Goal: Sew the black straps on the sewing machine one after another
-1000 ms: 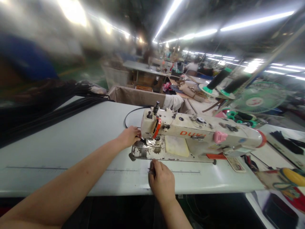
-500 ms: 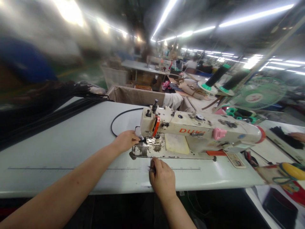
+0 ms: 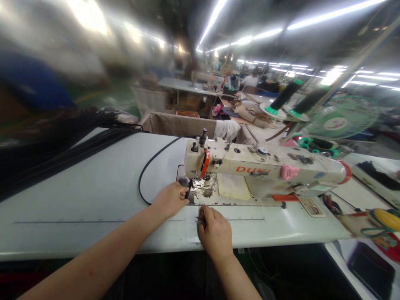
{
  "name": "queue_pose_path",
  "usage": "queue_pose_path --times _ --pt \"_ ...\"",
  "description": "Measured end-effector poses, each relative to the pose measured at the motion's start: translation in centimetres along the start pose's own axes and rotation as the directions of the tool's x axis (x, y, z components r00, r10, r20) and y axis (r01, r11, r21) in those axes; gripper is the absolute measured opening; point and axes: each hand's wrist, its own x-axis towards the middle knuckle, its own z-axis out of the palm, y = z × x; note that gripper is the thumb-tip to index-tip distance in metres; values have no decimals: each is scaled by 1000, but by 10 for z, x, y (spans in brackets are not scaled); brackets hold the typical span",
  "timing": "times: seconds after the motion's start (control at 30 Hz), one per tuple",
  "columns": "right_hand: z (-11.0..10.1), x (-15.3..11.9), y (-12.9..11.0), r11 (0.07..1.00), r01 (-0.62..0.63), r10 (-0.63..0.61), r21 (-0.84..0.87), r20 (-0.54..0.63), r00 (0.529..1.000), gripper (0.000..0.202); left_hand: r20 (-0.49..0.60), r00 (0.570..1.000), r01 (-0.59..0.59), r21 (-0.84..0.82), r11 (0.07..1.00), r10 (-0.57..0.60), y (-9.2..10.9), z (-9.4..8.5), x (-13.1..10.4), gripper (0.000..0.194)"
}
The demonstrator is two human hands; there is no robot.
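Observation:
A white sewing machine (image 3: 231,166) with orange letters stands on the pale table (image 3: 93,187). Just left of its needle area, my left hand (image 3: 175,199) pinches a black strip (image 3: 188,191). A thin black cord (image 3: 140,175) curves over the table from behind the machine to my left hand. In front of the machine's base, my right hand (image 3: 214,227) is closed around a small dark tool with pointed metal tips, mostly hidden by the fingers.
Long black strips (image 3: 78,152) lie in a bundle at the table's left. Behind stands a cloth-lined bin (image 3: 178,125). Thread cones (image 3: 286,98) and a green fan (image 3: 340,118) are at the right. A phone (image 3: 371,266) lies lower right.
My left hand has moved right and toward me, with the black strip now pointing away from me beside the needle plate. The cord's loop has shifted left and widened. My right hand is nearly unmoved.

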Motion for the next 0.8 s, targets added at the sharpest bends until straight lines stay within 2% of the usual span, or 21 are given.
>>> queue_pose_path --times 0.1,0.2,0.4,0.47,0.57,0.63,0.73,0.8 --pt "-3 1 -1 1000 1 -1 -11 6 1000 35 -3 1000 20 -73 997 -20 9 17 -9 38" --pt "-5 1 -3 1000 2 -2 -10 7 1000 36 -35 999 30 -123 992 -34 14 26 -13 43" --pt "-5 1 -3 1000 -25 25 14 24 999 35 -100 995 0 30 1000 3 19 25 -21 52" --pt "-6 2 -2 998 -41 39 49 37 999 36 -92 995 -23 64 998 29 20 25 -27 48" --pt "-9 4 -1 988 -64 56 142 59 997 37 -42 994 -92 96 991 97 20 28 -38 28" --pt "-12 8 -1 975 -65 53 211 62 997 43 -28 987 -152 95 984 155 19 33 -46 21" --pt "-15 16 0 952 1 -18 307 53 998 62 -61 970 -231 72 970 235 21 39 -61 32" --pt "-17 23 0 934 74 -102 351 61 993 72 -33 966 -252 61 966 255 23 39 -71 33"
